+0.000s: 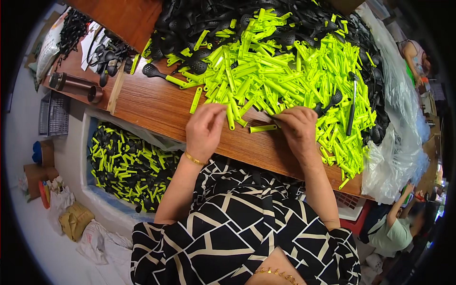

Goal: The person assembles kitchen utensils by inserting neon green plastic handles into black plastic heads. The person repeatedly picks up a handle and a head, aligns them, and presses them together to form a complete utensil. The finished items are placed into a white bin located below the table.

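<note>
A big heap of bright lime-green plastic handles (270, 78) covers the wooden table in front of me. My left hand (205, 130) is at the heap's near edge, fingers curled and thumb close to the index finger; what they hold, if anything, I cannot make out. To the right, my right hand (299, 127) is bent with its fingertips pinched together, and their contents are hidden. A single green handle (262, 128) lies between the hands, close to the right fingertips. Beyond my left hand rests a black slotted spoon (153, 71) with a green handle fitted.
Black utensil heads (190, 19) are piled behind the handles. At lower left, a lined bin (88, 178) holds black-and-green utensils. A brown metal flask (76, 86) lies on the table's left part. Clear plastic sheeting (396, 156) hangs at the right; people sit beyond it.
</note>
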### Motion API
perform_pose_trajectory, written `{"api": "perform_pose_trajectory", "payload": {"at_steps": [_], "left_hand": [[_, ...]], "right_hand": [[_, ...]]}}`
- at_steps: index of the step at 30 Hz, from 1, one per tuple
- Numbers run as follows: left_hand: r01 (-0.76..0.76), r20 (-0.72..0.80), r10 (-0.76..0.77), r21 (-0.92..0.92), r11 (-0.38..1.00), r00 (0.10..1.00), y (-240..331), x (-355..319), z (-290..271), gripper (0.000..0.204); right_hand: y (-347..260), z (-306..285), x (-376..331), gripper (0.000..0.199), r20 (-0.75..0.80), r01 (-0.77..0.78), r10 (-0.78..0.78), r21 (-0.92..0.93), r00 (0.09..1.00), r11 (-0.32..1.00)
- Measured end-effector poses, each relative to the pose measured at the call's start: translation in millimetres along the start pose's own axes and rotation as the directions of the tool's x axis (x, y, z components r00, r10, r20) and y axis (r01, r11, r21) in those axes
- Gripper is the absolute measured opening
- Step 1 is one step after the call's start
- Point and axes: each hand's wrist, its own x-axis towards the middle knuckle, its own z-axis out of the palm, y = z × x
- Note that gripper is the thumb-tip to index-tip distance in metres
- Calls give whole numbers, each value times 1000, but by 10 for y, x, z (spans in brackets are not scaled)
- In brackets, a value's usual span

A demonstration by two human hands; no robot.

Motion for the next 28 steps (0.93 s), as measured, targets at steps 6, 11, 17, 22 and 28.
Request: {"api": "perform_pose_trajectory", "payload": {"at_steps": [6,11,17,22,28], "left_hand": [[250,-14,-260,-224,942,966,-365,431,-175,16],[891,822,-347,-396,221,451,105,114,30,37],[641,489,-560,-761,101,669,41,-171,294,35],[651,473,-495,-701,290,729,-63,-121,205,38],[656,528,-411,-698,288,743,-70,-136,183,39]], "right_hand": [[48,-26,-126,24,-77,-276,418,642,905,715],[-325,71,127,21,-85,280,-276,508,957,815],[-362,435,425,23,63,270,-342,488,938,830],[-56,528,988,25,201,327,-295,-157,934,932],[25,553,1105,17,327,353,-280,-189,903,916]]}}
